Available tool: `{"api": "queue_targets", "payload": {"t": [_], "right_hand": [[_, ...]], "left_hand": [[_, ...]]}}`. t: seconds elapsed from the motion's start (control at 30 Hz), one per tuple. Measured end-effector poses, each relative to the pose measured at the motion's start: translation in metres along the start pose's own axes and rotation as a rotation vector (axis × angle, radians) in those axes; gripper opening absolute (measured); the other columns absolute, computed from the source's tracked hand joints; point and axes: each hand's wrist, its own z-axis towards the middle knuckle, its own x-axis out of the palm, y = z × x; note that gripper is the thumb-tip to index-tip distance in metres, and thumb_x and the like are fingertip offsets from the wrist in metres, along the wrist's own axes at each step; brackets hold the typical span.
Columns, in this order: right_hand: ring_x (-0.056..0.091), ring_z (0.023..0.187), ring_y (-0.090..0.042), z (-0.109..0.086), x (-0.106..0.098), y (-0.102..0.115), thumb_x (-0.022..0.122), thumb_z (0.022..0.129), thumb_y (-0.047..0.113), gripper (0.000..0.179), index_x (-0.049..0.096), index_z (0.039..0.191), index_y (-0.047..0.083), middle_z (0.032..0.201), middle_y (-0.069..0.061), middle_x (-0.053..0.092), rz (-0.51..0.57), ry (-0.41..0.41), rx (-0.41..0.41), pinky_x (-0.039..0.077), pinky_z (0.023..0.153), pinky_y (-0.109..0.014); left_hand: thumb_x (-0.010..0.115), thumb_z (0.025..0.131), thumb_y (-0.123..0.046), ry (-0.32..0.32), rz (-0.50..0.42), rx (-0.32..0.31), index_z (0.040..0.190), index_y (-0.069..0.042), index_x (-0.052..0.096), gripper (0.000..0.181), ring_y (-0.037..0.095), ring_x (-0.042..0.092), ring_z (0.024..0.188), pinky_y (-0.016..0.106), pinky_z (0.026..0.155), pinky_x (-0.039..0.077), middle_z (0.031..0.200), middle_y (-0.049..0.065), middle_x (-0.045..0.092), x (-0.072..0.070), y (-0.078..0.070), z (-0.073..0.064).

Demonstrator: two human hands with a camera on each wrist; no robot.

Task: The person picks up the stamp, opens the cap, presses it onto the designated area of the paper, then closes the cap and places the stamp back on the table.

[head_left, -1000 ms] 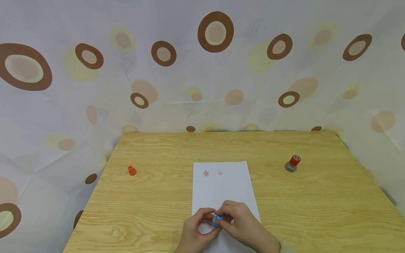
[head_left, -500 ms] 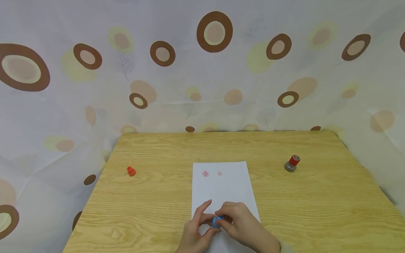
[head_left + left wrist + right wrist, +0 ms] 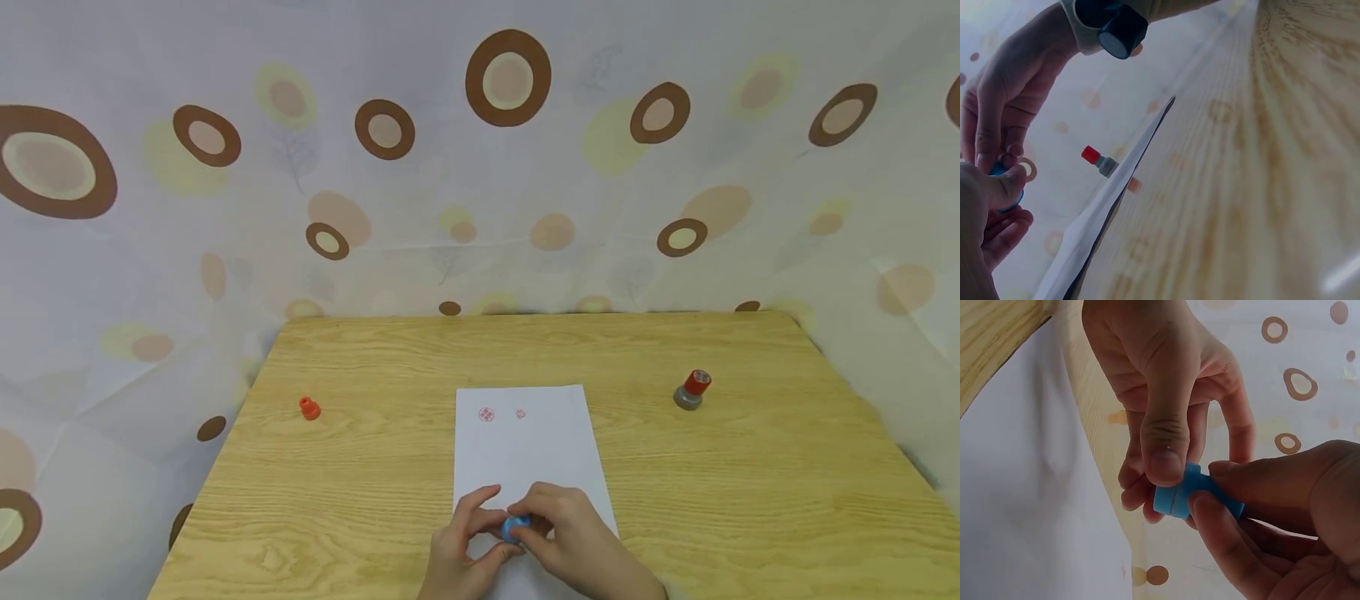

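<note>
A small blue stamp (image 3: 513, 528) is held between both hands, low over the near part of a white sheet of paper (image 3: 536, 454). A thin seam runs round its body in the right wrist view. My left hand (image 3: 465, 550) pinches one end between thumb and fingers, its index finger raised away. From the other side my right hand (image 3: 573, 533) pinches the narrower end with thumb and index finger. The fingers cover much of the stamp (image 3: 1186, 495). Two red prints (image 3: 487, 414) mark the far part of the paper, one round, the other smaller.
The wooden table (image 3: 375, 475) carries a small orange-red piece (image 3: 310, 408) at the left. At the right stands a red and grey stamp (image 3: 693, 390), its red end up and tilted. A patterned white cloth (image 3: 420, 200) rises behind and along the sides.
My left index finger has lifted from beside the stamp and now stands raised. The right hand keeps its pinch, and both hands stay nearly in place.
</note>
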Motion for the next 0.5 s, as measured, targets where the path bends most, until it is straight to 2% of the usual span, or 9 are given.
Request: {"api": "queue_targets", "payload": {"t": [0.23,0.4,0.5], "right_hand": [[0.058,0.068,0.003,0.003,-0.005,-0.003,0.078,0.081,-0.005,0.015,0.073,0.093,0.003,0.081,0.005,0.064,0.015,-0.003,-0.019,0.05,0.06,-0.011],[0.057,0.067,0.003,0.009,-0.015,-0.007,0.079,0.077,-0.008,0.018,0.074,0.092,0.001,0.081,0.004,0.065,-0.029,-0.015,-0.016,0.051,0.059,-0.012],[0.057,0.067,0.001,0.012,-0.026,-0.011,0.08,0.075,-0.009,0.02,0.074,0.092,0.001,0.081,0.002,0.065,-0.073,-0.031,0.012,0.052,0.058,-0.014]], "left_hand": [[0.082,0.069,0.016,0.038,-0.035,-0.084,0.129,0.013,0.042,0.073,0.022,0.071,0.077,0.028,0.07,0.059,0.093,0.016,0.071,0.005,0.025,-0.019],[0.083,0.075,0.004,0.082,-0.088,-0.245,0.131,0.007,0.044,0.068,0.027,0.071,0.079,0.035,0.07,0.06,0.097,0.015,0.071,0.005,0.031,-0.025],[0.082,0.08,-0.002,0.125,-0.1,-0.353,0.128,0.003,0.048,0.059,0.029,0.07,0.08,0.036,0.071,0.06,0.097,0.014,0.071,0.003,0.031,-0.027]]}}
